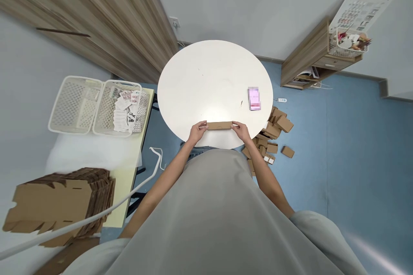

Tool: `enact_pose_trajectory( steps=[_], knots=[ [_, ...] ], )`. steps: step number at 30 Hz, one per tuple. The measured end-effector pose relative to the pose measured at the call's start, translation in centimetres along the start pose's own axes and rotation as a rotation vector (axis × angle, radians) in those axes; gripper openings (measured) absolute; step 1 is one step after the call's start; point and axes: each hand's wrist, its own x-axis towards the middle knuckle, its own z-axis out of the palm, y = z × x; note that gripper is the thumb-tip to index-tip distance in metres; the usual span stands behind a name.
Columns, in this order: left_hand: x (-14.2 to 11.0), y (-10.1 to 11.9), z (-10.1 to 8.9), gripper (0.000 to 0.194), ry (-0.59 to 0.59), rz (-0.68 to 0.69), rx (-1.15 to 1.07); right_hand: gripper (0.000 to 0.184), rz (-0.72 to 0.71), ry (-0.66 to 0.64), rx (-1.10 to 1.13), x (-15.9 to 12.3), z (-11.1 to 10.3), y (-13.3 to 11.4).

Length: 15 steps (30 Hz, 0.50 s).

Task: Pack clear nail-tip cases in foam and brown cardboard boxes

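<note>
Both bare forearms reach up from the lower middle of the frame and converge toward its centre. The left hand (197,130) sits just left of centre, fingers curled inward in a pinching grip. The right hand (240,131) mirrors it just right of centre, fingers likewise curled, wrists level.

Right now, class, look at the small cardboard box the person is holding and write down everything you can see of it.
The cardboard box is a small, long, flat carton of plain brown card, unprinted as far as shows. It lies level and crosswise at the near edge of the round white table. The left hand grips its left end and the right hand its right end, fingers wrapped over the ends. Whether its flaps are closed is too small to tell.
</note>
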Motion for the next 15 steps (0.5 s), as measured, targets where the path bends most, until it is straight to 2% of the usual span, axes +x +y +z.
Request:
enact_pose_trajectory(
  steps=[4,15],
  knots=[
    [0.0,-0.5,0.4,0.055,-0.008,0.000,-0.020,0.050,-0.100,-0.026,0.019,0.0,0.5,0.9],
    [0.7,-1.0,-0.3,0.062,-0.060,-0.011,-0.034,0.055,-0.133,0.022,0.055,0.3,1.8,3.2]
  ],
)
